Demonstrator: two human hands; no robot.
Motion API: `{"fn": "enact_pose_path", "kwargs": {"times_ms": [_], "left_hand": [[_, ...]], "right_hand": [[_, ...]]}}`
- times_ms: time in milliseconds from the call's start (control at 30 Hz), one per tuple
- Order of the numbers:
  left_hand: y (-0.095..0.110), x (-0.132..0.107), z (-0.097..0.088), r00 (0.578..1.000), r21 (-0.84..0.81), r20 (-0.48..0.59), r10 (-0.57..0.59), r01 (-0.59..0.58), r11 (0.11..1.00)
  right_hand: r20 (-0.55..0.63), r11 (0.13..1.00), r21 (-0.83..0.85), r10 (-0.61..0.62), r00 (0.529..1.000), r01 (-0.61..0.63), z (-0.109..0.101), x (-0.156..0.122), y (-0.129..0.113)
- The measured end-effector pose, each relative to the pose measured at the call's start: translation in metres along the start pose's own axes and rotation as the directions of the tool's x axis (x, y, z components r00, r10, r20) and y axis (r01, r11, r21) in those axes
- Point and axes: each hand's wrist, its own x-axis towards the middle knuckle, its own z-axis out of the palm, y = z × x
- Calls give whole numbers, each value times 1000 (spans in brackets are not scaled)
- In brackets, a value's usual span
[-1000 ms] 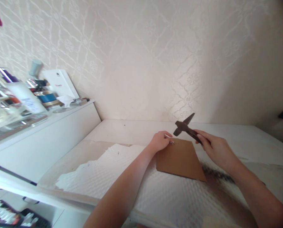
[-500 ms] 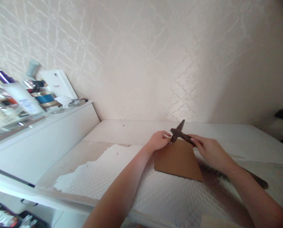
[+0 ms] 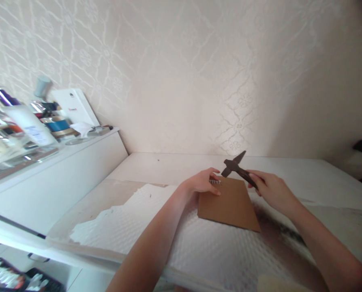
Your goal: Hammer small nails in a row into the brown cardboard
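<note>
My right hand [image 3: 270, 190] is closed around the handle of a dark hammer [image 3: 233, 165]. The hammer's head hangs just above the far edge of a square brown cardboard piece [image 3: 228, 207]. My left hand [image 3: 203, 181] rests at the far left corner of the cardboard, thumb and fingers spread apart, the thumb lying on its surface. Between them, near the cardboard's far edge, shows a small silvery toothed strip [image 3: 215, 182]; its left end is hidden by the hand.
White quilted sheeting [image 3: 129, 219] with a ragged edge lies under the cardboard on a white tabletop [image 3: 174, 166]. A white cabinet [image 3: 86, 166] at left carries bottles, a tape roll [image 3: 57, 124] and a white box [image 3: 74, 106]. The patterned wall [image 3: 181, 81] rises directly behind.
The hammer has lifted and shifted right, away from the strip. My left thumb has spread away from the fingers onto the cardboard, so more of the silvery strip shows.
</note>
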Motion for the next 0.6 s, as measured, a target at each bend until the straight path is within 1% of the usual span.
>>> {"fn": "enact_pose_path", "kwargs": {"times_ms": [67,100,233,400,533,567,600], "left_hand": [[-1,0,0,1000,16,-6,-11,11,1000],[-1,0,0,1000,13,-7,-12,12,1000],[-3,1,1,1000,-33,3,4,-3,999],[-3,1,1,1000,-7,-4,-11,11,1000],[-4,1,0,1000,-29,0,15,-15,999],[-4,1,0,1000,-31,3,22,-22,999],[-4,2,0,1000,-31,5,25,-25,999]], "right_hand": [[-41,999,0,43,998,-43,1,0,-2],[-42,999,3,52,998,-52,1,0,-2],[47,999,25,41,998,-42,3,0,-2],[-24,995,-2,104,994,-104,4,-1,-3],[83,997,23,73,994,-75,6,-1,-5],[84,998,20,65,994,-67,6,-1,-5],[61,998,9,64,996,-65,7,-1,-6]]}}
